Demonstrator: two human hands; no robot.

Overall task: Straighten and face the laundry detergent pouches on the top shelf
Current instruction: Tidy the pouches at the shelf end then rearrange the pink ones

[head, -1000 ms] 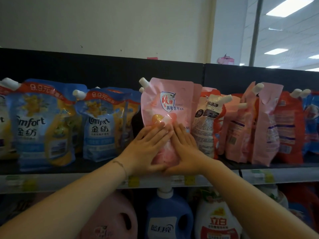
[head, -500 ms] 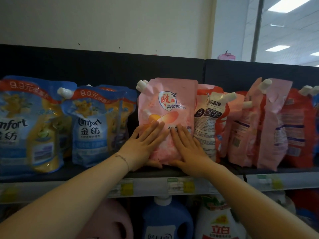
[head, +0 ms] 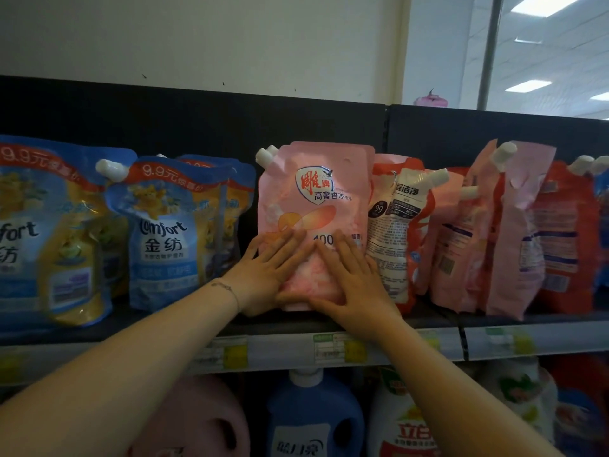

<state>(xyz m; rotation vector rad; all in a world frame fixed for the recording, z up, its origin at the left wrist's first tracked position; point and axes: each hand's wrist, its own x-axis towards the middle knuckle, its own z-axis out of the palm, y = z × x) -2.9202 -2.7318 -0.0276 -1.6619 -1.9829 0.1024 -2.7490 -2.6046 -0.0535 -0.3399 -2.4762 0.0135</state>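
On the top shelf (head: 148,323): one glossy pink pouch (head: 316,206), white spout (head: 264,157), upright. Left hand (head: 267,275) and right hand (head: 356,285) press it flat, fingers straight.

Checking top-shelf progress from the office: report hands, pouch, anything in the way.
Left hand and right hand flat on pink pouch, fingers straight. Pouch upright, label forward. Red-and-white pouch next right, turned askew.

Left hand (head: 267,275) and right hand (head: 354,285) press flat, fingers straight, on upright pink plastic spouted detergent pouch (head: 314,206). Pouch stands front-facing on black top shelf (head: 428,319).
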